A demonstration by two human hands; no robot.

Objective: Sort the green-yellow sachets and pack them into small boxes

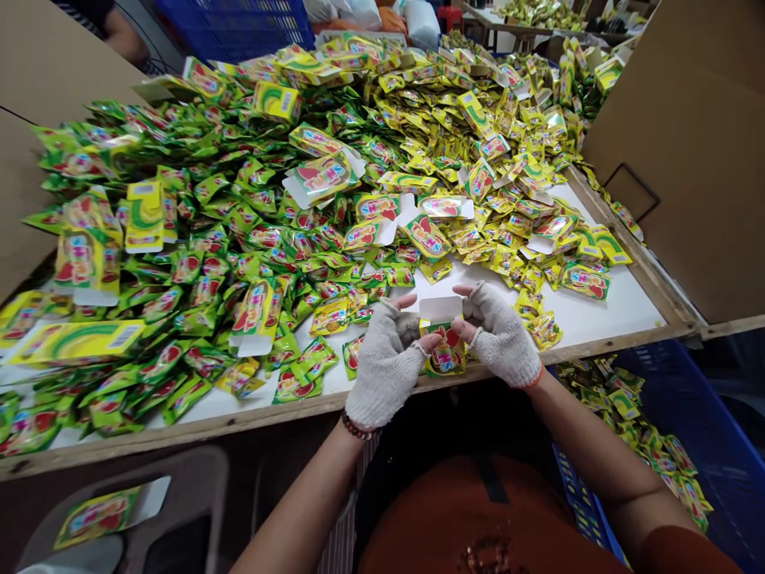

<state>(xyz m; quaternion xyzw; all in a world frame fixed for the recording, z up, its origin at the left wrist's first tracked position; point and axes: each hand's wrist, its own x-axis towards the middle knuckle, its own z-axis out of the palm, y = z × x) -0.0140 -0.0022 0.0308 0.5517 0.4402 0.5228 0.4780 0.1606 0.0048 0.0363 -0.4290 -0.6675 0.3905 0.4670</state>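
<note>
Both my hands wear white knit gloves with the fingertips bare. Between them, at the table's front edge, is a small printed candy box [443, 351] with its white top flap standing up. My left hand [391, 359] grips the box's left side, thumb on the front. On the right side, my right hand [499, 335] holds it with its thumb near the top edge. Whether anything is inside the box is hidden. Just beyond my hands lie several more flat boxes [427, 237], green candy sachets [299, 383] to the left and yellow candy sachets [543, 328] to the right.
The white tabletop [621, 315] has a raised wooden rim [239, 426]. Cardboard panels [687, 159] stand at both sides. Below right is a blue crate [687, 399] of yellow sachets. A box [99, 516] lies on a grey surface at lower left. Another person's arm [124, 36] shows at upper left.
</note>
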